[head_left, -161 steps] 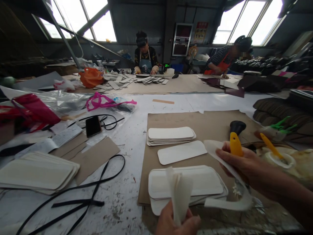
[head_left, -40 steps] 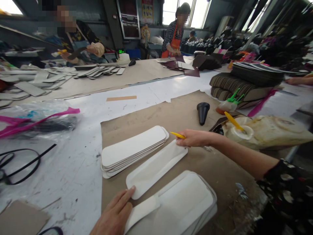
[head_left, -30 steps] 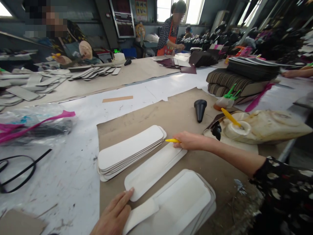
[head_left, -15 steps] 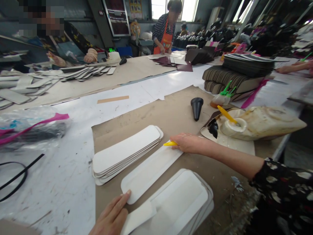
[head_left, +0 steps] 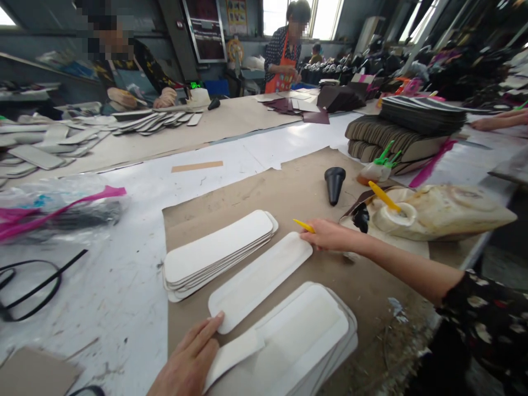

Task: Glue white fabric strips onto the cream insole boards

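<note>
A long white panel with rounded corners (head_left: 259,280) lies at a slant on the brown paper sheet. My left hand (head_left: 187,355) rests its fingertips on the panel's near left corner, fingers stretched out. At the far right end, my right hand (head_left: 330,235) is closed around a yellow stick (head_left: 304,225), whose pointed end sticks out to the left; its other end is hidden by the hand. That hand touches or hovers just over the panel's end. A neat pile of white panels (head_left: 218,250) lies beyond, and another pile (head_left: 309,335), with a loose flap-like strip (head_left: 235,355), lies nearer.
At the right lies a stained cut-open jug (head_left: 457,212) with a second yellow stick (head_left: 385,197). A black cone (head_left: 334,184), a green-tipped bottle (head_left: 377,168) and stacked dark pieces (head_left: 404,132) sit beyond. Plastic bags (head_left: 61,212) lie left. Co-workers stand across the table.
My right hand has slid outward to the right along the panel with the yellow stick, uncovering the panel's far end. My left hand keeps its place at the near corner. The view has shifted slightly.
</note>
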The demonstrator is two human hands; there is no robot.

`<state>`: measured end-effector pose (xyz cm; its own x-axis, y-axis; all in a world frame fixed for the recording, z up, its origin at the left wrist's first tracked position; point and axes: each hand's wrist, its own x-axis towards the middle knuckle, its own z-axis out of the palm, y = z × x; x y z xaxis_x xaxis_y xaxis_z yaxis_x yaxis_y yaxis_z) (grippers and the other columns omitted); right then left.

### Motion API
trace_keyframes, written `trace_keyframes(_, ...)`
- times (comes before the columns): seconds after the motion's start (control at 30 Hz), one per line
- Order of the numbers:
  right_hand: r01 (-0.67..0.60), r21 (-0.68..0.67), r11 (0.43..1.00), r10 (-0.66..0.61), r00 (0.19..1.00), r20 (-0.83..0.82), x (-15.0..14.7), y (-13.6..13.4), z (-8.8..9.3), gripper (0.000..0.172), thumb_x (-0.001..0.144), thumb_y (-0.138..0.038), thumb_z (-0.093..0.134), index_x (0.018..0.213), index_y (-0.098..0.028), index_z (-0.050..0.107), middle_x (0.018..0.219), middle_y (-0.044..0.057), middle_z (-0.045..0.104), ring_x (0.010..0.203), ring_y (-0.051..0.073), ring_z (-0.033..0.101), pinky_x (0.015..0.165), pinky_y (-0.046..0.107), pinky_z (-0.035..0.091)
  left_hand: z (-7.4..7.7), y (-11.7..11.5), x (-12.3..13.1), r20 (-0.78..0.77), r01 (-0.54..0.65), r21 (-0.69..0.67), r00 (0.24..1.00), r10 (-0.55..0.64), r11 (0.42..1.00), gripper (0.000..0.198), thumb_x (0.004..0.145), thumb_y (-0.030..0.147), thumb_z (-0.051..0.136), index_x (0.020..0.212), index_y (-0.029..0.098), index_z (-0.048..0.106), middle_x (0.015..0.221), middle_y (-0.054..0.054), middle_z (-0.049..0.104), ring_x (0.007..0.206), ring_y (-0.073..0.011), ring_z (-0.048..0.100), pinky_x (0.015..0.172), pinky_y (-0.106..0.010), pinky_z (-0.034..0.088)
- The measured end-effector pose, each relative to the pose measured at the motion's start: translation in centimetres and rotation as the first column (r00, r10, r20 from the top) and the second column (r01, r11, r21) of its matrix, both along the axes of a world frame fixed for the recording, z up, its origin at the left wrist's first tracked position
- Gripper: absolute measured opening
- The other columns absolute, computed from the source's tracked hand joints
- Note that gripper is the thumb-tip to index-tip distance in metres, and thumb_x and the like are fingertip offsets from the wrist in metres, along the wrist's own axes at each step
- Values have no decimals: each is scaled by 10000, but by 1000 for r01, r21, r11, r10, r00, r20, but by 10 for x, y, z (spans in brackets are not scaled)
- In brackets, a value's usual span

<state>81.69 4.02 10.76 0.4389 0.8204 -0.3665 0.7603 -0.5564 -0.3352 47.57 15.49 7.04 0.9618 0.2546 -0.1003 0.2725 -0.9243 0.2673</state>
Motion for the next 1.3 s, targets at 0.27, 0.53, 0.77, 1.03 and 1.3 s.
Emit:
trace_keyframes(0.27, 295, 205, 933, -115, 786, -607, -10, -10, 31, 439, 667, -567, 621, 617, -197, 390, 482, -82, 310, 413, 55, 262, 397, 205, 167, 14, 10, -8, 126, -444, -599, 769, 626, 666, 290, 812, 376, 456, 861, 179, 664, 903, -87, 701, 872, -210, 635, 808, -272, 495)
trace_keyframes(0.53, 367, 315, 875, -112, 788, -606, -38, -16, 84, 483, 592, -629, 658, 597, -197, 443, 478, -50, 349, 431, 57, 273, 416, 241, 134, 55, 11, -18, -24, -274, -960, 299, 954, 62, 454, 582, 439, 762, 822, 104, 571, 535, 90, 393, 429, -23, 294, 427, -163, 223)
trace_keyframes(0.77, 361, 339, 868, -44, 738, -673, -72, -32, 88, 500, 559, -629, 684, 654, -193, 458, 575, -44, 338, 468, 72, 295, 395, 219, 198, 67, -24, -25, -51, -128, -992, 294, 954, -13, 479, 510, 399, 814, 802, 92, 591, 566, 32, 538, 462, -44, 421, 440, -161, 321)
trace_keyframes(1.03, 358, 272, 893, -119, 772, -624, -115, -71, 78, 581, 553, -745, 583, 591, -201, 380, 511, -72, 262, 438, 60, 228, 389, 208, 162, 69, -72, -45, -10, -111, -993, 392, 920, 36, 428, 654, 404, 723, 947, 109, 621, 808, -74, 706, 744, -220, 650, 703, -301, 524)
trace_keyframes(1.3, 403, 285, 870, -146, 762, -630, -127, -105, 63, 561, 555, -715, 609, 592, -193, 406, 496, -72, 287, 430, 60, 252, 388, 213, 162, 60, -99, -62, -29, -198, -978, 441, 897, 66, 476, 670, 447, 700, 996, 106, 637, 823, -91, 717, 783, -252, 664, 667, -297, 544)
